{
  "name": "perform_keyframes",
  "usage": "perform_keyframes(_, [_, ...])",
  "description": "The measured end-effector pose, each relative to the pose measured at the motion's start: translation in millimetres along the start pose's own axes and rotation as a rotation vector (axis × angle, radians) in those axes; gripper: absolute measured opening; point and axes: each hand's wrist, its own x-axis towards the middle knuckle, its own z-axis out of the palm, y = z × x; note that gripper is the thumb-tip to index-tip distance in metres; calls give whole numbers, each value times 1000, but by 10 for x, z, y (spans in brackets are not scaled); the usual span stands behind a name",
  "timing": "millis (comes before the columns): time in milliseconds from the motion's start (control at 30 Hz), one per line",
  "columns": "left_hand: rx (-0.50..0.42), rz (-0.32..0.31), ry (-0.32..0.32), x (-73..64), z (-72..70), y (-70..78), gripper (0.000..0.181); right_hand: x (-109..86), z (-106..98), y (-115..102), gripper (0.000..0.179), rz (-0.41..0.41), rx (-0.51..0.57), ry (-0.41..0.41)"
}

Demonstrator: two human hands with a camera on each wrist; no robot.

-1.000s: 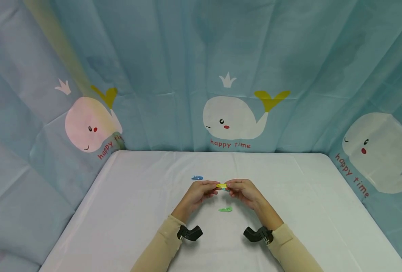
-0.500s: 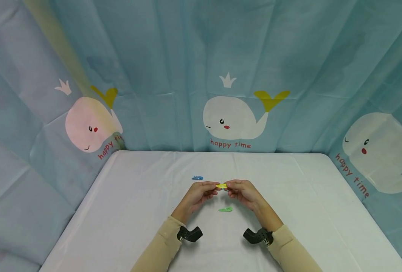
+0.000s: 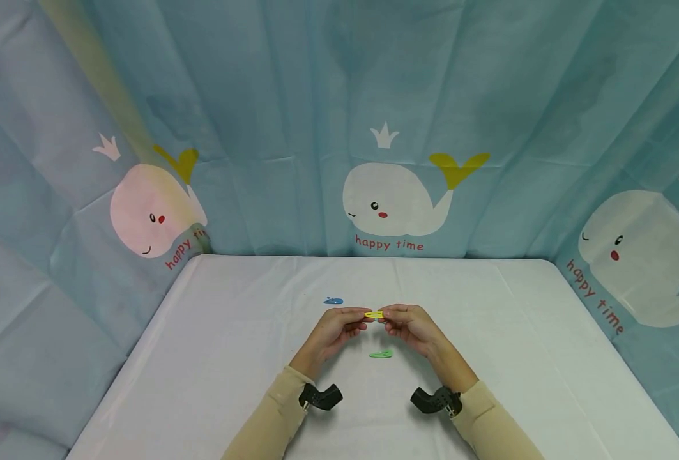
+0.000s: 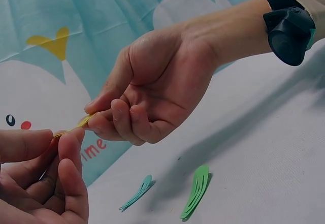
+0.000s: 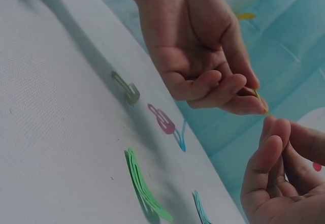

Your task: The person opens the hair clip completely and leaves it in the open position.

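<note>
Hardly anything has shifted: the left hand (image 3: 333, 329) and right hand (image 3: 414, 326) sit a touch lower than a second ago, and the yellow clip (image 3: 375, 315) with them. I see the left hand pinching one end between thumb and fingertips; the right hand pinches the other.

Landmark: the green clip (image 3: 381, 354) on the counter (image 3: 247, 332). The yellow clip is raised beyond it. Near its far side lies the teal clip (image 4: 137, 194); beyond and left, the blue clip (image 3: 333, 301); to its left, the pink clip (image 5: 163, 121) and grey clip (image 5: 127, 88).

To hold the piece well, pinch lightly and equally at both ends, keep the thumbs level, and leave the middle uncovered; uneven pressure would probably twist it.

Materials: the clips look like thin coated metal, probably springy. The green clip is a slim, bowed teardrop with long slots. The counter's white covering shows a fine, matte grain.
</note>
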Motion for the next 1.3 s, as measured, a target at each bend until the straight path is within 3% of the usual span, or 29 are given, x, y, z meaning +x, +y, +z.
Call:
perform_keyframes(1000, [-81, 7, 45, -10, 45, 17, 32, -6, 67, -30, 15, -41, 6, 32])
perform_keyframes(1300, [-42, 10, 60, -6, 60, -12, 30, -9, 60, -11, 15, -47, 4, 46])
